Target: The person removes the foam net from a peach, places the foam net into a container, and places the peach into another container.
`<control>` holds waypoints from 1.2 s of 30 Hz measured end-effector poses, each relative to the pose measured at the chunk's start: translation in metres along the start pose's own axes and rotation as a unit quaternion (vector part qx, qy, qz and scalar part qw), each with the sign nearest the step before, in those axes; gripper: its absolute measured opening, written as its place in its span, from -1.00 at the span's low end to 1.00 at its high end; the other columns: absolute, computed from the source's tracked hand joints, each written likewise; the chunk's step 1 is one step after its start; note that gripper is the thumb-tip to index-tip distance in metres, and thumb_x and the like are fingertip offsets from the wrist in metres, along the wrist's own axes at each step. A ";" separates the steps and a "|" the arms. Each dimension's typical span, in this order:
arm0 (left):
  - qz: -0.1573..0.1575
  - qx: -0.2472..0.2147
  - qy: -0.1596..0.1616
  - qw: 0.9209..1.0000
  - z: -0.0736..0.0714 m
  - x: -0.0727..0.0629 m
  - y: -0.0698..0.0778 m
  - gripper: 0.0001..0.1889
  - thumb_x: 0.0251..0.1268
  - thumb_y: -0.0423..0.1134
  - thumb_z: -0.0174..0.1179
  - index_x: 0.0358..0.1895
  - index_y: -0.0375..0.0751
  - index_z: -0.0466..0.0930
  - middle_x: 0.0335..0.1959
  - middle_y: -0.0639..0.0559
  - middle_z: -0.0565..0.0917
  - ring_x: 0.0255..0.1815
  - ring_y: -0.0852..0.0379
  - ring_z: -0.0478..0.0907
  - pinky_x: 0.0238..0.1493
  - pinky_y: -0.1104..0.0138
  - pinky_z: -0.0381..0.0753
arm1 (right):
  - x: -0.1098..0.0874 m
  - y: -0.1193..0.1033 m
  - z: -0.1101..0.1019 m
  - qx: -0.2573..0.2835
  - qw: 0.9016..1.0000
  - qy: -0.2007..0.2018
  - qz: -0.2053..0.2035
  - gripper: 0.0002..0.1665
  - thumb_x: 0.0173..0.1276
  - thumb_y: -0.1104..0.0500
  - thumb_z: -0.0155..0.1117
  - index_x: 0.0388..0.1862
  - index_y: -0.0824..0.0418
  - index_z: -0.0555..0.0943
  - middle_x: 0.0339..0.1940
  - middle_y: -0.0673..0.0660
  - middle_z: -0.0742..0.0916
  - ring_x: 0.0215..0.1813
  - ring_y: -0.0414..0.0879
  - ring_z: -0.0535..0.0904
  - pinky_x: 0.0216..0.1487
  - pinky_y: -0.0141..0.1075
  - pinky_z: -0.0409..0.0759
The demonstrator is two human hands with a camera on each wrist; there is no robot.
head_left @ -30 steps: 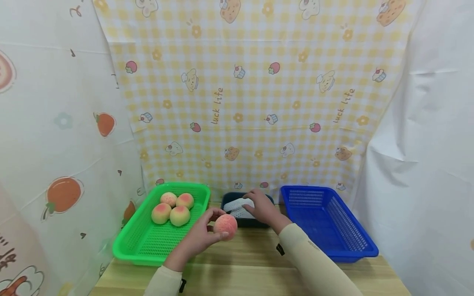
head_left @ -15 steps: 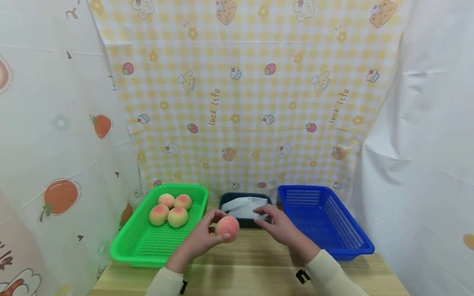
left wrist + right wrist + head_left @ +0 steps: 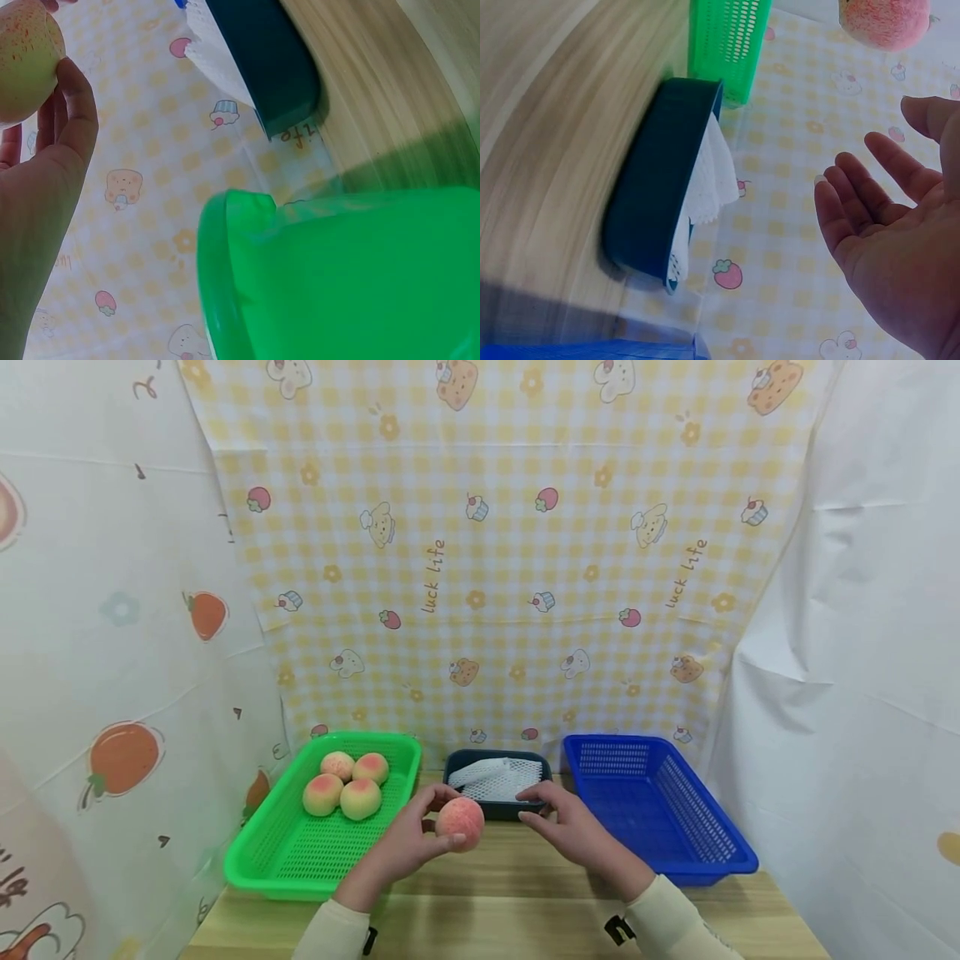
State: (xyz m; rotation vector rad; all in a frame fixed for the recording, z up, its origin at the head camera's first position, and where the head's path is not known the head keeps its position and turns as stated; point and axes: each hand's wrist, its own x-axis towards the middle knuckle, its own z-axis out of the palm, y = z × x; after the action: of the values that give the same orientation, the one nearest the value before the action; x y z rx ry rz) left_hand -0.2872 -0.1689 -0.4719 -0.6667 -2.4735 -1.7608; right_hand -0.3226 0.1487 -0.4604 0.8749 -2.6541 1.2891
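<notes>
My left hand (image 3: 411, 837) grips a pink-and-yellow peach (image 3: 460, 824) between thumb and fingers, raised in front of the small dark tray. In the left wrist view the peach (image 3: 28, 60) shows its yellow side. My right hand (image 3: 568, 827) has relaxed, slightly bent fingers and nothing in them, and its fingertips overlap the tray's right front edge in the head view. White foam fruit nets (image 3: 491, 779) lie in the dark tray (image 3: 502, 811). In the right wrist view some net (image 3: 711, 176) sticks up over the tray's rim.
On the left, a green basket (image 3: 300, 852) holds several peaches (image 3: 360, 799). A blue basket (image 3: 637, 818) stands on the right. Both rest on the wooden table (image 3: 480, 910), with a yellow checked cloth (image 3: 510, 635) hanging behind.
My right hand has drawn back from over the nets, toward me and to the right, with nothing in it. The left hand keeps its grip on the peach in nearly the same place.
</notes>
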 end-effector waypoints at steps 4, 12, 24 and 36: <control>-0.003 0.004 -0.001 1.000 -0.008 -0.003 0.001 -0.41 0.40 -0.12 0.57 0.36 -0.11 0.49 0.28 -0.07 0.60 0.28 -0.09 0.54 0.22 0.13 0.68 | -0.001 0.003 0.001 0.012 1.000 -0.009 -0.006 -0.73 0.68 -0.02 0.39 0.26 -0.07 0.71 0.18 -0.08 0.71 0.07 -0.06 0.68 0.08 -0.19 0.71; 0.001 0.078 0.020 0.997 -0.045 -0.017 0.006 -0.36 0.42 -0.04 0.56 0.43 -0.12 0.49 0.30 -0.02 0.63 0.28 -0.04 0.59 0.21 0.10 0.68 | -0.008 0.008 0.003 0.026 0.999 -0.023 -0.021 -0.75 0.69 0.00 0.37 0.23 -0.05 0.70 0.21 -0.03 0.71 0.23 0.04 0.66 0.19 -0.16 0.71; 0.025 0.130 0.047 0.990 -0.107 -0.039 -0.008 -0.43 0.45 -0.26 0.48 0.48 -0.07 0.58 0.44 -0.17 0.57 0.21 -0.06 0.64 0.08 0.11 0.74 | -0.014 0.008 0.001 0.014 0.999 -0.030 -0.026 -0.79 0.69 -0.02 0.36 0.19 -0.09 0.71 0.26 -0.07 0.69 0.22 0.06 0.68 0.20 -0.16 0.71; -0.012 0.162 0.073 0.984 -0.155 -0.050 -0.020 -0.43 0.40 -0.33 0.45 0.44 -0.30 0.55 0.32 -0.23 0.63 0.18 -0.16 0.64 -0.07 0.21 0.74 | -0.018 0.011 0.001 0.008 0.999 -0.036 -0.019 -0.80 0.70 -0.03 0.35 0.16 -0.03 0.73 0.15 -0.07 0.72 0.24 -0.03 0.65 0.19 -0.18 0.70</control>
State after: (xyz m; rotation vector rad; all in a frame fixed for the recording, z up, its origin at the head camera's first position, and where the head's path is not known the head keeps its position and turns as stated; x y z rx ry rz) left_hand -0.2825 -0.3308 -0.4479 -0.4655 -2.5860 -1.3104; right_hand -0.3130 0.1618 -0.4741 0.9892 -2.6707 1.2949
